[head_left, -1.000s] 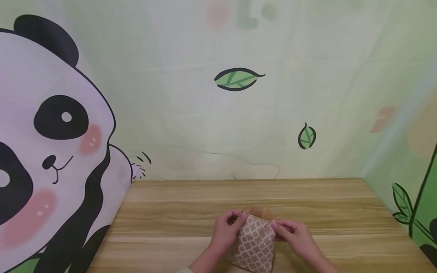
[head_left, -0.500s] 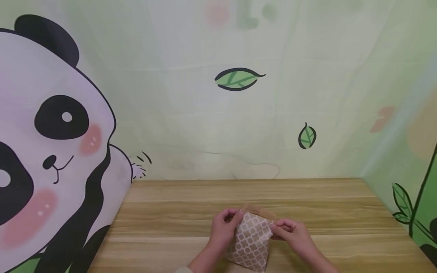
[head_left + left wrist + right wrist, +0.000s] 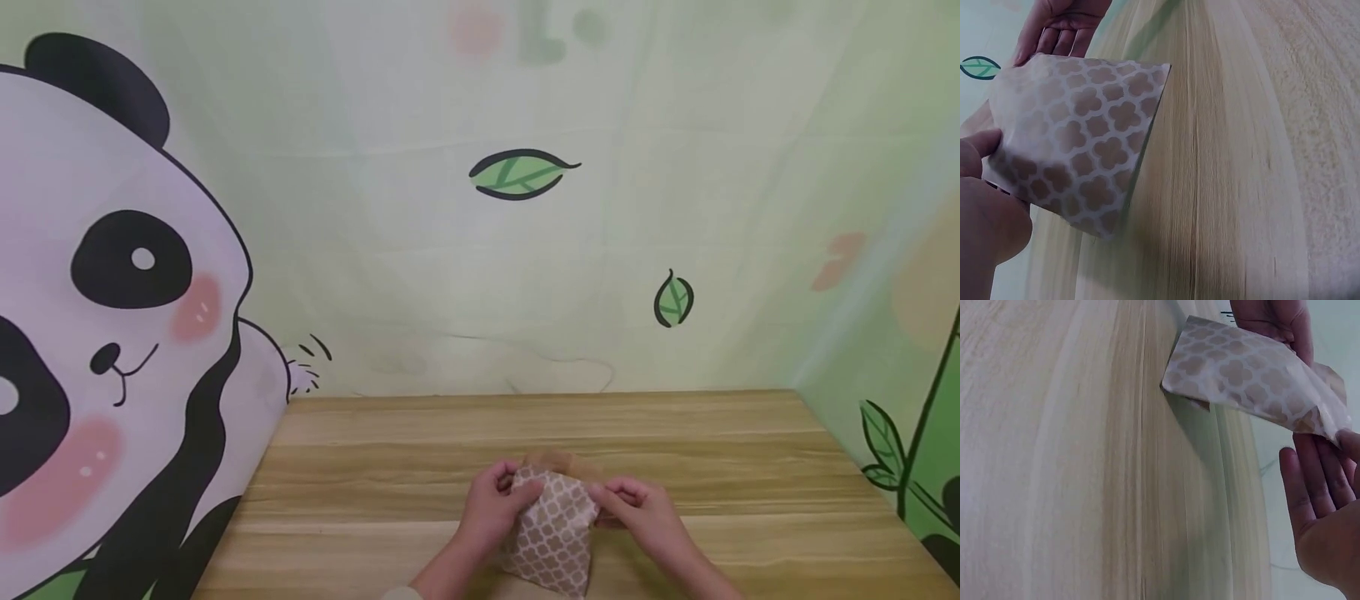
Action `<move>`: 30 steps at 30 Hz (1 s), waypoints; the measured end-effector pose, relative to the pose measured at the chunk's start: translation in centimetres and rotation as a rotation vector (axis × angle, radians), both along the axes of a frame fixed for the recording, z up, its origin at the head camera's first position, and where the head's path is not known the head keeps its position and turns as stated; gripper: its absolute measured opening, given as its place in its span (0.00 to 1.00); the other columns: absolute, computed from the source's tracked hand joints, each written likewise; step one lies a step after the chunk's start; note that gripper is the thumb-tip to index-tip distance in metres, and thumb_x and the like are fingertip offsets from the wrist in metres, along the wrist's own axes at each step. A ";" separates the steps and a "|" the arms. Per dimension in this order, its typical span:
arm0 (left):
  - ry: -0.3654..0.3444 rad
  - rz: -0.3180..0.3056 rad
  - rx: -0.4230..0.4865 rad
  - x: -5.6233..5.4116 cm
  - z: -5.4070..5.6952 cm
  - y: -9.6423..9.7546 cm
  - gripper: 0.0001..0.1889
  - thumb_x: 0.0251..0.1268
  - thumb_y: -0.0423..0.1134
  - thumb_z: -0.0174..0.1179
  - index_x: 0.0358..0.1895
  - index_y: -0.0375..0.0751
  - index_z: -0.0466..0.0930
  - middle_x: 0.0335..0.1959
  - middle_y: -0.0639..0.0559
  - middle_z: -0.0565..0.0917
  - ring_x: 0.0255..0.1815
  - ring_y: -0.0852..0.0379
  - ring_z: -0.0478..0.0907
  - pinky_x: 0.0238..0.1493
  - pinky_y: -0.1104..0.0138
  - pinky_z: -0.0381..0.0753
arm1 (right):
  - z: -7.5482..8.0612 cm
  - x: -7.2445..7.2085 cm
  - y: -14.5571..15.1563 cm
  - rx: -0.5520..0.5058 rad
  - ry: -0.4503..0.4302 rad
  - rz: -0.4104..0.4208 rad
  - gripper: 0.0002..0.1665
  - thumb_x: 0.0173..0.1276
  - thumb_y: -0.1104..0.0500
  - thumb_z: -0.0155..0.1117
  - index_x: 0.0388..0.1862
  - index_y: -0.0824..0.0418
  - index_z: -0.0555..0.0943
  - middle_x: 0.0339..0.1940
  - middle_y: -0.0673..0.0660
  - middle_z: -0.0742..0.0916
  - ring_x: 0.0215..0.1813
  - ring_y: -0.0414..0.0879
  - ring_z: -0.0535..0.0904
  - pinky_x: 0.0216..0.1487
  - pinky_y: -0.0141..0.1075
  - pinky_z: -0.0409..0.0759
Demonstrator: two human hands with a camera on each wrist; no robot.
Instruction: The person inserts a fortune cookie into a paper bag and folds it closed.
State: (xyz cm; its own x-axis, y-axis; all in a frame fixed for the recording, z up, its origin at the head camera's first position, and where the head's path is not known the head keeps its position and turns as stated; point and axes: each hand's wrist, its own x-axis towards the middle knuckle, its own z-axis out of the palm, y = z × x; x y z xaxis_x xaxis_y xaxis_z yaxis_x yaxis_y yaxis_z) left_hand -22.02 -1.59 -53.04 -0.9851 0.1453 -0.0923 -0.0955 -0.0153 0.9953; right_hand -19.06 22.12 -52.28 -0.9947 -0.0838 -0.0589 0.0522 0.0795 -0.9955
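Observation:
A brown paper bag point(image 3: 557, 533) with a white quatrefoil lattice print is held upright, slightly tilted, near the front of the table. My left hand point(image 3: 491, 508) pinches its upper left edge, the thumb lying on the printed face. At the upper right edge my right hand point(image 3: 637, 512) pinches the paper between thumb and fingers. A plain brown flap point(image 3: 558, 461) stands up behind the printed top edge. In the left wrist view the bag point(image 3: 1085, 137) shows its printed face and lower corners. The right wrist view shows the bag point(image 3: 1241, 372) from the other side. The bag's inside is hidden.
The wood-grain table point(image 3: 360, 475) spreads out around both hands. Behind it hangs a pale green backdrop point(image 3: 405, 250) with printed leaves and a large panda point(image 3: 135, 333) at the left. The backdrop meets the table's back edge.
My left thumb has slid inward onto the printed face of the bag. The bag has swung slightly left at its bottom. My right hand keeps its pinch, shifted slightly left.

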 end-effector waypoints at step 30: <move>-0.020 0.151 0.083 -0.1 -0.3 1.5 0.10 0.69 0.36 0.73 0.38 0.37 0.80 0.32 0.55 0.84 0.32 0.59 0.78 0.34 0.70 0.79 | -0.3 -0.3 -1.5 -0.014 0.009 -0.072 0.14 0.72 0.66 0.73 0.49 0.76 0.84 0.37 0.59 0.93 0.38 0.42 0.89 0.46 0.33 0.88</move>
